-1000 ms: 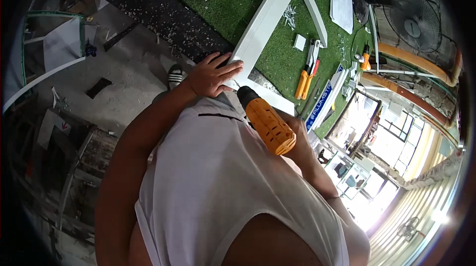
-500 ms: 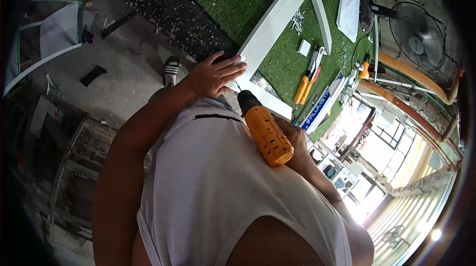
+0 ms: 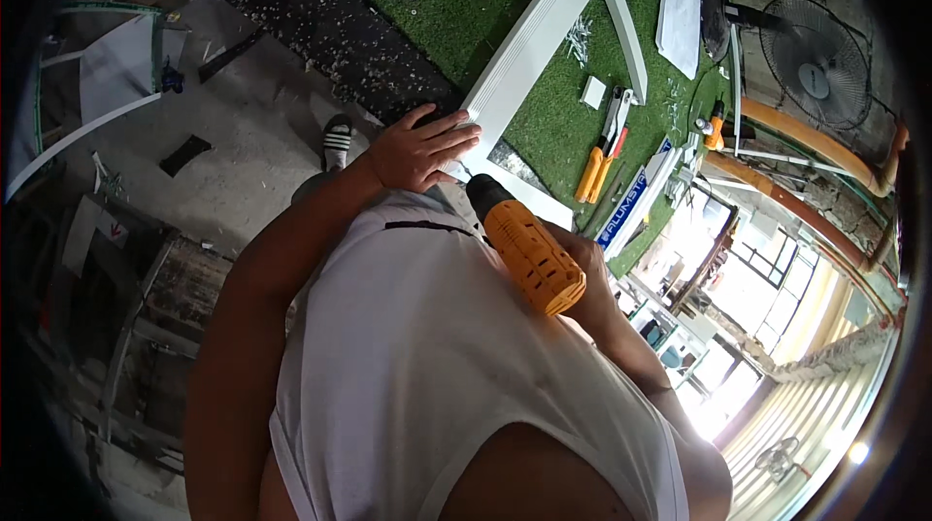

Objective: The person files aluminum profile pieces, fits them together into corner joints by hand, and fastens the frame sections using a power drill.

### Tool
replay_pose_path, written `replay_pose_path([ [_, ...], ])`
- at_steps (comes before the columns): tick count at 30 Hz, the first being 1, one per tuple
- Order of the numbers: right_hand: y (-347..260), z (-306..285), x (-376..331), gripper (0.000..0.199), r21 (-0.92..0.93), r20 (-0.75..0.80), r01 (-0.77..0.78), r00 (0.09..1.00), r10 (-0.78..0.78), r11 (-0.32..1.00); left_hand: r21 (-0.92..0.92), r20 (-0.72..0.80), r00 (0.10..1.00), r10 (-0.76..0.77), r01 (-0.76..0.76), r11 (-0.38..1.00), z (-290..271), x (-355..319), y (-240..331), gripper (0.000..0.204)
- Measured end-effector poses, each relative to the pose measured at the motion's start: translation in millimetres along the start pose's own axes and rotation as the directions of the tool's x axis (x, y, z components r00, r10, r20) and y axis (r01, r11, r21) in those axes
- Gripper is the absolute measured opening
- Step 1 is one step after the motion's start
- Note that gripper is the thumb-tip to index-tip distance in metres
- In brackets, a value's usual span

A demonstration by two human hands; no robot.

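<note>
The orange cordless drill [image 3: 524, 249], a chunky plastic body with a black chuck end, sits just below the middle of the view, its nose pointed up-left at the lower corner of a long white ribbed frame profile [image 3: 539, 40] that lies diagonally on the green artificial-turf surface [image 3: 553, 118]. The right hand [image 3: 582, 264] is wrapped around the drill from behind, mostly hidden by the tool's body, so its grip looks closed on the handle though the fingers themselves cannot be seen clearly. The left hand [image 3: 419, 147] lies flat with fingers spread on the near end of the profile, pressing on it right beside the drill's tip, not clenched around anything. A second, narrower white strip [image 3: 626, 31] angles off the profile's far end. Just to the right on the turf lie a pair of orange-handled pliers or snips [image 3: 604, 147], a small white block [image 3: 592, 92], and a white and blue flat box [image 3: 636, 201]. A folded white sheet [image 3: 680, 1] lies farther up, and a round wire-caged fan [image 3: 814, 60] stands at the right edge. To the left, the turf gives way to a dark speckled mat [image 3: 330, 31] and bare grey concrete floor [image 3: 233, 147], where a striped sandal [image 3: 337, 140] shows.
</note>
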State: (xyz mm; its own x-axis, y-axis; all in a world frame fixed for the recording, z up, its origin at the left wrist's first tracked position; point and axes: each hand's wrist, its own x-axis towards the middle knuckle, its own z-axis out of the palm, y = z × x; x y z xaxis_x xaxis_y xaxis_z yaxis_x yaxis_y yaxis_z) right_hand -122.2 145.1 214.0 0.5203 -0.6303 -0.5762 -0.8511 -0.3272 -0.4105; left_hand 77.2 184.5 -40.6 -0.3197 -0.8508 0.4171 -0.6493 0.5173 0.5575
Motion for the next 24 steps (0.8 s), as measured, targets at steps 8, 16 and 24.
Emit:
replay_pose_path([
  [8, -4.6, -2.0, -0.5, 0.038, 0.054, 0.004, -0.051, 0.999, 0.051, 0.997, 0.029, -0.017, 1.000, 0.002, -0.001, 1.000, -3.7, 2.5, 2.6, 0.060],
  [16, -0.1, -1.1, -1.3, 0.038, 0.092, -0.004, -0.010, 1.000, 0.010, 0.996, 0.057, -0.004, 1.000, 0.003, -0.003, 0.998, -5.9, 3.8, 2.8, 0.058],
  [24, -6.0, 2.3, -2.7, 0.038, 0.040, -0.076, 0.068, 0.995, -0.065, 0.997, 0.049, -0.029, 0.999, 0.019, -0.017, 0.999, -7.6, 4.4, 3.3, 0.060],
])
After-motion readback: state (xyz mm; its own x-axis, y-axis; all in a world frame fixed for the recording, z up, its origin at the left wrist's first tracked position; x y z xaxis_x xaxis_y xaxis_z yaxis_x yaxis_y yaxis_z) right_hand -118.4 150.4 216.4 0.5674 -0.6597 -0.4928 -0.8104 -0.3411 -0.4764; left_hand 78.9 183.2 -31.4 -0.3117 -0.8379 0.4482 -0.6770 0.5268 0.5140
